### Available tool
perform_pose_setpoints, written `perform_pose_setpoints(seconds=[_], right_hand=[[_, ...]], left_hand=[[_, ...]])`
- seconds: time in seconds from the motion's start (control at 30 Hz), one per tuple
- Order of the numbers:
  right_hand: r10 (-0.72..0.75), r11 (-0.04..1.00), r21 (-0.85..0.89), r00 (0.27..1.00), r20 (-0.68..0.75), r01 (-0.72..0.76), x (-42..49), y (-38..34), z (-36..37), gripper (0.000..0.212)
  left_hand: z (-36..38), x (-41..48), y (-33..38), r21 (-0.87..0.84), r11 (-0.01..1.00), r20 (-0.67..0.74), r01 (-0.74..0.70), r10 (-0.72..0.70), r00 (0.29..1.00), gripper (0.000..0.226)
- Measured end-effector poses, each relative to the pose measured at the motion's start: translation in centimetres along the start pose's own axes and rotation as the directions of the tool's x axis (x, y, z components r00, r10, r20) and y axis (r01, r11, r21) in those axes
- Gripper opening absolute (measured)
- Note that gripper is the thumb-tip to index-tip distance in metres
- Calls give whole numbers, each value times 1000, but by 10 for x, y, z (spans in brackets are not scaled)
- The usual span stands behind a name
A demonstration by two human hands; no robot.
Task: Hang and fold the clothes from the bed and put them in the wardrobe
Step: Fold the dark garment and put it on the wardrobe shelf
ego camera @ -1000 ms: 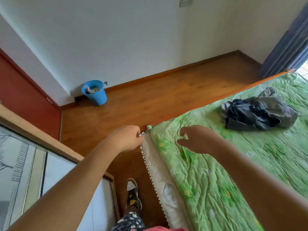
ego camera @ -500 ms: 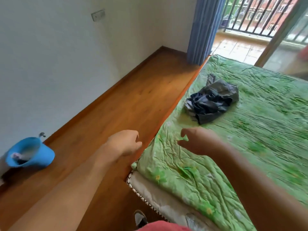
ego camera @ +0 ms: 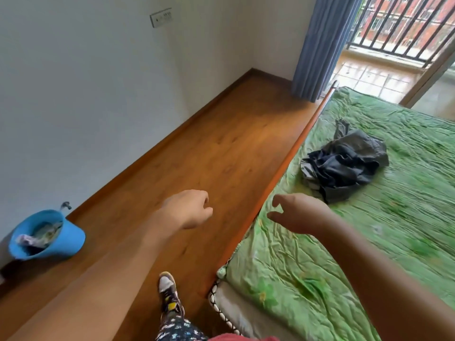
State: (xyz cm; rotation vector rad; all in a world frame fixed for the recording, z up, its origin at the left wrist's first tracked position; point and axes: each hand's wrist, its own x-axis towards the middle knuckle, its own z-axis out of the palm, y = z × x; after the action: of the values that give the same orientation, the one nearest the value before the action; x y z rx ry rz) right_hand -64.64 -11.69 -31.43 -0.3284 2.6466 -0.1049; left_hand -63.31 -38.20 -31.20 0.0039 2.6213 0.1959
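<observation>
clothes [ego camera: 344,163]: one dark grey-and-navy crumpled heap, lying on the green sheet [ego camera: 369,254] of the bed, just beside the wooden side rail [ego camera: 278,173]. Its long axis is running across the bed, from the rail toward the bed's middle. A narrow grey strip is sticking out of the far side, pointing toward the curtain [ego camera: 320,45] and the balcony door. Cannot tell which garment, or how many.

left hand [ego camera: 189,209]: hovering over the wooden floor [ego camera: 197,143], just outside the rail, back of the hand up. Fingers are hanging loosely curled, gripping nothing.

right hand [ego camera: 299,215]: hovering over the sheet near the rail. Fingers and thumb are loosely bent with a gap between them, gripping nothing. Cannot tell whether it is brushing the sheet.

Both arms are reaching forward. The heap is lying beyond the right hand, apart from it.

The sheet is lying wrinkled. Its near corner is sitting short of the mattress [ego camera: 236,308] end, and white padding with a patterned edge is showing there.

Rest:
- blue bucket [ego camera: 46,235] standing by the white wall at left, scraps inside
- switch plate [ego camera: 161,17] sitting high on that wall
- one shoe [ego camera: 168,289] standing on the floor by the bed corner, patterned trouser leg above it
</observation>
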Motion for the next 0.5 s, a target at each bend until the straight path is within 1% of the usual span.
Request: perform_pose_setpoints(seconds=[0.13, 0.2, 0.23, 0.3, 0.4, 0.5], right_hand=[[26, 1000, -1, 1000, -13, -26, 81, -63, -7, 38], [46, 999, 15, 999, 17, -46, 124, -102, -9, 31], [42, 999, 24, 998, 40, -43, 145, -122, -11, 32], [20, 1000, 18, 998, 66, -22, 187, -160, -21, 41], [41, 995, 92, 999, 9, -42, 238, -203, -39, 45], [38, 994, 105, 999, -37, -34, 281, -221, -54, 44]], left_hand=[[-23, 60, -76, 8, 998, -11, -61, 61, 998, 40], [-40, 90, -121, 28, 995, -2, -95, 95, 995, 41], [-48, 103, -144, 35, 994, 8, -106, 105, 994, 41], [-69, 125, -193, 43, 993, 27, -110, 109, 994, 42], [-105, 157, -255, 54, 994, 28, -98, 96, 995, 40], [-134, 192, -286, 74, 991, 0, -115, 116, 993, 37]])
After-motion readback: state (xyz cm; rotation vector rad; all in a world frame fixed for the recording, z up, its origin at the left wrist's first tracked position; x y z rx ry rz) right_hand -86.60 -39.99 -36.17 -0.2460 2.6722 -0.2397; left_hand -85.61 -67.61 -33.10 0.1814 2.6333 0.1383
